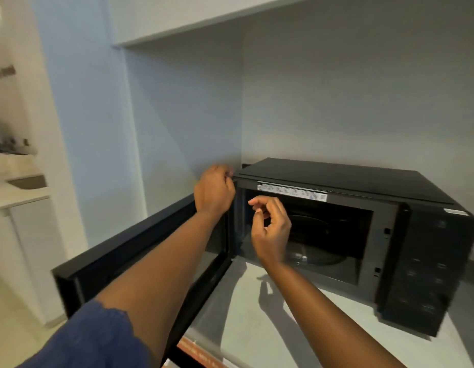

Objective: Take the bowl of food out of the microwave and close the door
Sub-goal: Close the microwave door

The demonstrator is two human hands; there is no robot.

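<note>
Black microwave (344, 181) sat on a pale counter in the corner, angled toward the left. Its door (140, 251) was swung fully open to the left. The cavity showed a glass turntable (320, 251); no bowl visible inside.

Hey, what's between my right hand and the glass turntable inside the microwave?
Nothing. In the head view the right hand hangs in the doorway, empty, and the stretch to the turntable is bare; no bowl shows inside the microwave.
</note>
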